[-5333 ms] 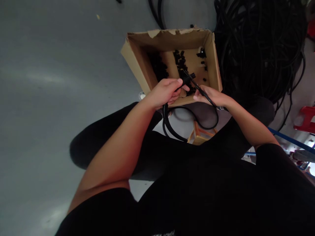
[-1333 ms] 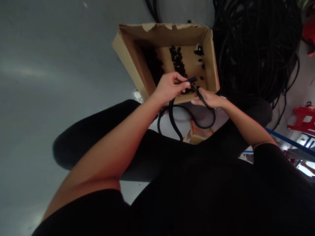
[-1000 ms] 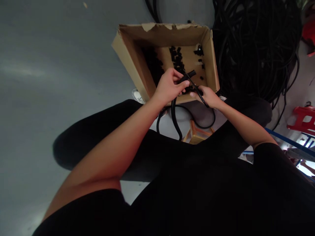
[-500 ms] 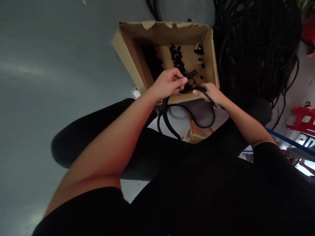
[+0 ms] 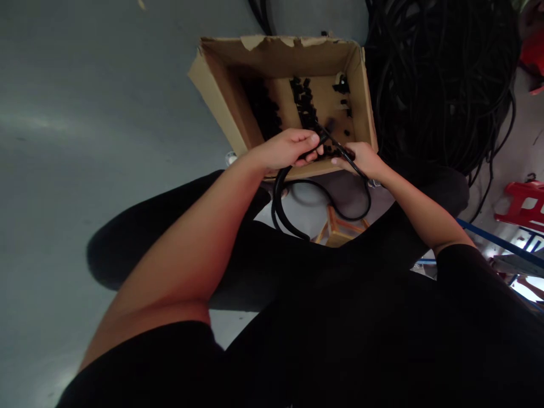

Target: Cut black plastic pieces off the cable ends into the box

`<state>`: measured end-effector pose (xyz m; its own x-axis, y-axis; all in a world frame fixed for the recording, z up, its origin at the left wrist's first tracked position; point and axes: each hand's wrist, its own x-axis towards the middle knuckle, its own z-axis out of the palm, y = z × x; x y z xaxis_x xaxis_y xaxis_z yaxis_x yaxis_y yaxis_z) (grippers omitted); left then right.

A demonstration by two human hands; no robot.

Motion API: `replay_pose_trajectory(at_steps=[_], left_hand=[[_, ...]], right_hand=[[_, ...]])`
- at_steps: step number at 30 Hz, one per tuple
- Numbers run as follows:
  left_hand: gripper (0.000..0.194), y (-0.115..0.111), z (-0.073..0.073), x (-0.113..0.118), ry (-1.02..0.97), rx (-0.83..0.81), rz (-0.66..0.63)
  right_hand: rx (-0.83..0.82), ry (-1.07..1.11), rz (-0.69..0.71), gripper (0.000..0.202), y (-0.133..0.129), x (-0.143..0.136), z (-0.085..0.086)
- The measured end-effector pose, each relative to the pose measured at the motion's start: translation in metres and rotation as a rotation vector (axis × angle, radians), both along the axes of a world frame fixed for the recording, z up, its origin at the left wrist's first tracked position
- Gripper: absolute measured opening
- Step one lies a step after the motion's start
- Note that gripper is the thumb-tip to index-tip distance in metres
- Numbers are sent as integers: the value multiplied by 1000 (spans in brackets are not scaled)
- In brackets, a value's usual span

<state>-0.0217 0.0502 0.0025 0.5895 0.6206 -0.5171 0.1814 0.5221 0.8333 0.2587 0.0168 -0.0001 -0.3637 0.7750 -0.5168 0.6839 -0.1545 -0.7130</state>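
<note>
At far right a red stool (image 5: 513, 207) sits near a blue bar (image 5: 497, 239), with a wooden stool (image 5: 340, 238) lower centre.

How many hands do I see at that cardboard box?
2. The left hand is at the near edge of the cardboard box, gripping a black tube; the right hand is to its right, holding a thinner black cord. No third hand shows there.

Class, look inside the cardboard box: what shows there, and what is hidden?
Small black pieces lie in the middle, a dark mass at left, a few bits at right. The left hand and near wall hide whatever is behind.
</note>
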Motion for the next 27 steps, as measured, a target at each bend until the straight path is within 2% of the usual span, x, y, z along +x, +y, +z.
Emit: replay_pose_trajectory(at_steps=[4,9,12,16,24,27], left_hand=[[58,4,-2,-7,17,-30,30],[50,3,-4,-3,33,-27,82],[42,3,-6,-1,-22,-91,157],[38,2,-4,7,-18,-136,213],[44,-4,-3,20,-28,-53,93],[44,-5,0,19,-18,-63,101]], right_hand=[[-77,1,-42,81,-1,-1,11],[-212,102,-75,81,-4,-4,7],[-213,150,-118,81,-4,-5,1],[-164,167,-88,83,-4,-6,-3],[-146,118,-47,82,-4,-7,3],[-136,96,-50,80,-6,-5,2]])
